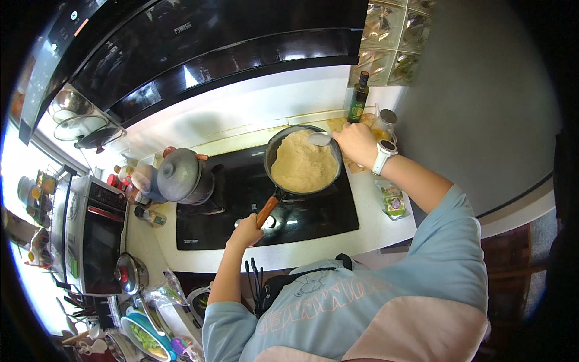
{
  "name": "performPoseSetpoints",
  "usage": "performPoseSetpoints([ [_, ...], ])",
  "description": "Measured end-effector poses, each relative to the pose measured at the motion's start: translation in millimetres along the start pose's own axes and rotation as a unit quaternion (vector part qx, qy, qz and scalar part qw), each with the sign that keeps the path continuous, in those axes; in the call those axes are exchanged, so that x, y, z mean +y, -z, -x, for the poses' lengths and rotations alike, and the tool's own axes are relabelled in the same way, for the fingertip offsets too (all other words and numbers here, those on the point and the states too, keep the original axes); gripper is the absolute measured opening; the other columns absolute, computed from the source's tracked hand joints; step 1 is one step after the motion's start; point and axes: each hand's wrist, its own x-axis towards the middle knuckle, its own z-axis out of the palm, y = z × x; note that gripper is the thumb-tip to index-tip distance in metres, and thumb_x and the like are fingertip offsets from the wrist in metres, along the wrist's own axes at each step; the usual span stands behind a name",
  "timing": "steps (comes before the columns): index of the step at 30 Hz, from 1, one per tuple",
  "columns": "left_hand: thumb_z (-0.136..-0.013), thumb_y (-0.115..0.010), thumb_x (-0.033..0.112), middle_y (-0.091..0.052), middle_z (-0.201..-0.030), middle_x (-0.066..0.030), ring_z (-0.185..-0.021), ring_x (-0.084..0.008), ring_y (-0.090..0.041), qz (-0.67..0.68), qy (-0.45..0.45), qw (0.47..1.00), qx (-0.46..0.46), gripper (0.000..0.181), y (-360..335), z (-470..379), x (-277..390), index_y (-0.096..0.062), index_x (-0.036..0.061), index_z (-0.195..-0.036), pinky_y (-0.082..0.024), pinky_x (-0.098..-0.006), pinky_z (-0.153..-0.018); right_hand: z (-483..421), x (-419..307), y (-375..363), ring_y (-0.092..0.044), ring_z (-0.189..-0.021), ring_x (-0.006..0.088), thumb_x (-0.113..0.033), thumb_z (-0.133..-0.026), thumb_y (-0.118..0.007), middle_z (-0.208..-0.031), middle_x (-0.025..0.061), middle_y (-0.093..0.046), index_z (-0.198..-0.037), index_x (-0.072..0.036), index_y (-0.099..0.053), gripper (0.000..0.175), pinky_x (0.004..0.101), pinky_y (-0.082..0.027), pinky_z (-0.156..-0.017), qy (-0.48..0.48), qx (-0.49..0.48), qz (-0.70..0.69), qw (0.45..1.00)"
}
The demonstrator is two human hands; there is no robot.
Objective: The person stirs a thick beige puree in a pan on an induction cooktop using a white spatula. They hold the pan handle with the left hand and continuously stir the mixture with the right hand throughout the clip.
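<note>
A dark frying pan (268, 156) stands on the right side of the black glass gas hob (325, 217), filled with a pale yellow powder (303, 165) like flour. My left hand (246, 231) is closed round the pan's wooden handle (267, 211) at the hob's front. Over the pan's right rim, my right hand (357, 144), with a white watch on the wrist, grips a spoon (320, 138). The bowl of the spoon lies at the upper right of the powder; whether it touches the powder I cannot tell. Its handle is hidden in my fingers.
A lidded grey pot (180, 175) sits on the left burner. Behind the pan are a dark glass bottle (358, 99) and a glass jar (387, 121). A green packet (392, 199) lies right of the hob. A microwave (105, 235) stands left, below the black range hood (226, 40).
</note>
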Motion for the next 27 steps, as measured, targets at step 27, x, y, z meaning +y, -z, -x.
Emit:
performPoseSetpoints([
  [27,-0.076,-0.059,0.006,-0.064,-0.076,-0.0251,-0.059,-0.0331,-0.067,-0.018,-0.013,1.000,-0.011,0.024,0,-4,-3,-0.050,-0.0048,-0.095,-0.054,-0.0397,-0.051,39,-5,-52,-0.045,-0.043,0.0107,-0.022,-0.087,-0.056,-0.062,0.0030,-0.058,-0.125,-0.016,-0.063,0.039,0.0272,-0.035,-0.038,-0.213,-0.327,-0.487,0.781],
])
